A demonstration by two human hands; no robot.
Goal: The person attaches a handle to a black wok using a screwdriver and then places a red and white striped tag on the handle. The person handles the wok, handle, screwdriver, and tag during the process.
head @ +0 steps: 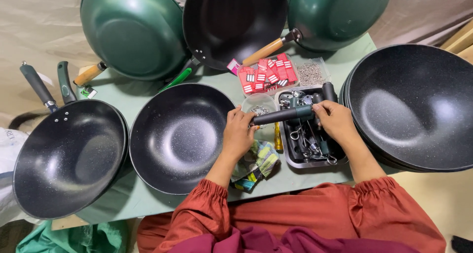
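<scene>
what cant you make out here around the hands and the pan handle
- Head view: both ends of the dark pan handle are covered by the left hand and the right hand.
- Small metal parts in the tray are too small to identify.
- The cloth lies partly under the left wrist.
- The stacked pans are cut off by the right edge.

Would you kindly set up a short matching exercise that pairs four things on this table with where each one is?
Things:
1. dark pan handle
2. red tags
3. handleless black wok
4. metal tray

Places:
A. left of the left hand
B. held between both hands, the right hand at its far end
C. under the right hand, holding small metal parts
D. behind the hands, in a clear container

Pairs: 1-B, 2-D, 3-A, 4-C
</scene>
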